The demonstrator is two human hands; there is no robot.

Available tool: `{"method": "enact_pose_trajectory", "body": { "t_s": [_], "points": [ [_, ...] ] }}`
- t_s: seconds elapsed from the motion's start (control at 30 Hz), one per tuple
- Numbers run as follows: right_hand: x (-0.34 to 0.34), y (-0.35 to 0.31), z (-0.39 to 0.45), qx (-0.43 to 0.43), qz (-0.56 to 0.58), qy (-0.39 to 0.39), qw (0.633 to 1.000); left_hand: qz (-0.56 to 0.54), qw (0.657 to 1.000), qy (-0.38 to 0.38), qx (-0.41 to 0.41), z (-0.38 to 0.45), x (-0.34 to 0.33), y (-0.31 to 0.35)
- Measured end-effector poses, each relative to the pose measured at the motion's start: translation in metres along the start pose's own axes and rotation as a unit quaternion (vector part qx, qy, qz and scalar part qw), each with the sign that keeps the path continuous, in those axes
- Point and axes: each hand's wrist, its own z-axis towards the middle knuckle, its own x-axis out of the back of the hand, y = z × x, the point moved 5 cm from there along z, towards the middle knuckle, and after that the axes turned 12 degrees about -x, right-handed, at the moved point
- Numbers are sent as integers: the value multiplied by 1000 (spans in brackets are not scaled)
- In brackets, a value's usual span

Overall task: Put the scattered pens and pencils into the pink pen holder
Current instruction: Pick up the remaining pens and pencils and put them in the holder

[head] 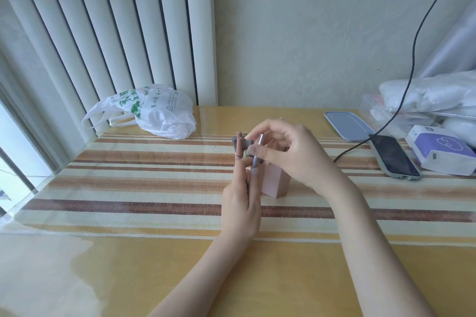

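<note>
The pink pen holder [277, 184] stands upright at the middle of the table, mostly hidden behind both hands. My left hand [240, 207] is just in front of it and to its left, gripping a bunch of pens and pencils [240, 148] whose ends stick up above the fingers. My right hand [291, 152] hovers over the holder's mouth and pinches a grey pen [258, 153] from that bunch between thumb and fingers. The inside of the holder is hidden.
A white plastic bag [157, 110] lies at the back left by the radiator. At the right are a phone [394, 157] on a black cable [412, 59], a blue-grey lid [346, 125], a purple tissue pack [443, 149] and piled plastic-wrapped things [432, 95]. A striped cloth [128, 188] covers the table.
</note>
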Motion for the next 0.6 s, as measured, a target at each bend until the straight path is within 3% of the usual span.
{"method": "enact_pose_trajectory", "body": {
  "t_s": [0.13, 0.23, 0.47, 0.6],
  "points": [
    [1, 3, 1, -10, 23, 17, 1000, 5, 1000, -9, 5, 0, -1, 0],
    [21, -2, -2, 19, 82, 125, 989, 8, 1000, -13, 2, -1, -2, -2],
    [64, -13, -23, 108, 147, 363, 914, 33, 999, -27, -2, -3, -4, -2],
    [73, -20, -38, 150, 141, 453, 868, 39, 999, -19, 13, -3, -3, -7]
  ]
}}
